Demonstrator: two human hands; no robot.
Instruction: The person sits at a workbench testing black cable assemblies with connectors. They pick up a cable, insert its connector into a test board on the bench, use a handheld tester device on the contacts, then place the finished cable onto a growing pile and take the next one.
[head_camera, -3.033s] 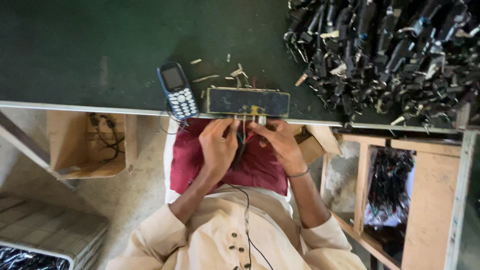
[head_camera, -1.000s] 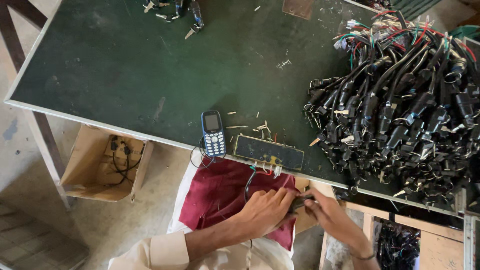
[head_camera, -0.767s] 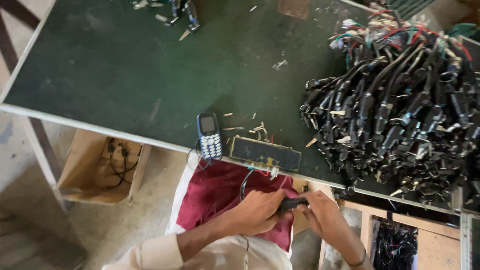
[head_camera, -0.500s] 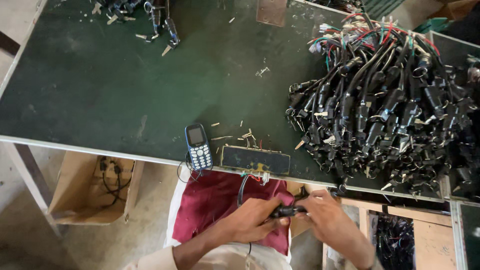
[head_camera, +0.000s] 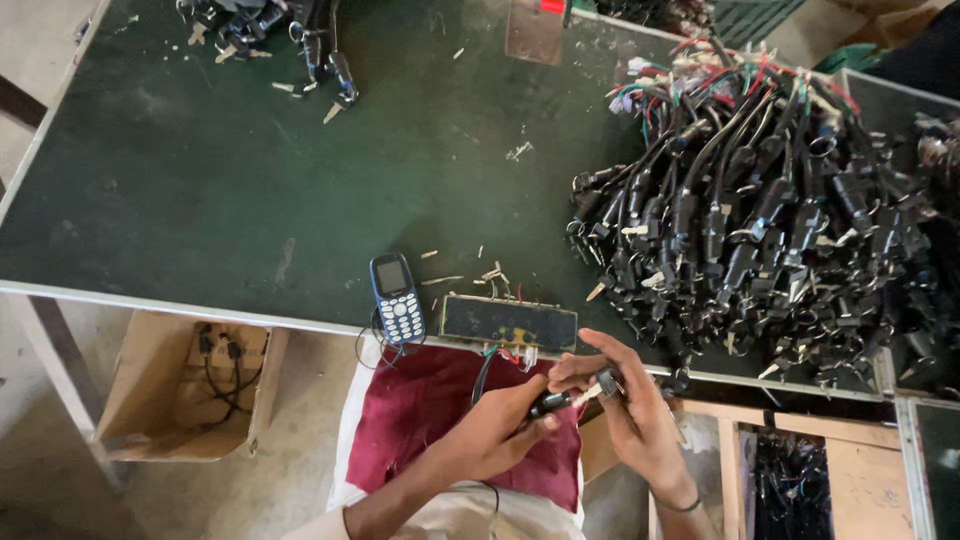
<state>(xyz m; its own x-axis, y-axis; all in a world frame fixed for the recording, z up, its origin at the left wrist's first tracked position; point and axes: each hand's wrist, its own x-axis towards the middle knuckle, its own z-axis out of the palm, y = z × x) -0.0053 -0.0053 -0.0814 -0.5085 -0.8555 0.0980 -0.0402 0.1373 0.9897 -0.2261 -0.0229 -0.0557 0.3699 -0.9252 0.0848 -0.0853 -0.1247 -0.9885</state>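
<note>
Black connector (head_camera: 553, 402) pinched between your left hand (head_camera: 500, 435) and right hand (head_camera: 630, 410), low centre, could slip from fingertips onto your lap.

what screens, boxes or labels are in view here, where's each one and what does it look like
Phone: at the near table edge, left of the hands; blue keypad handset, small dark screen, pale keys.
Cardboard box: on the floor under the table's left side; open, brown, black cables inside.
Black unit: at the table edge right of the phone; flat rectangle with faint yellowish marks, wires at its front.
No signs in view.
</note>
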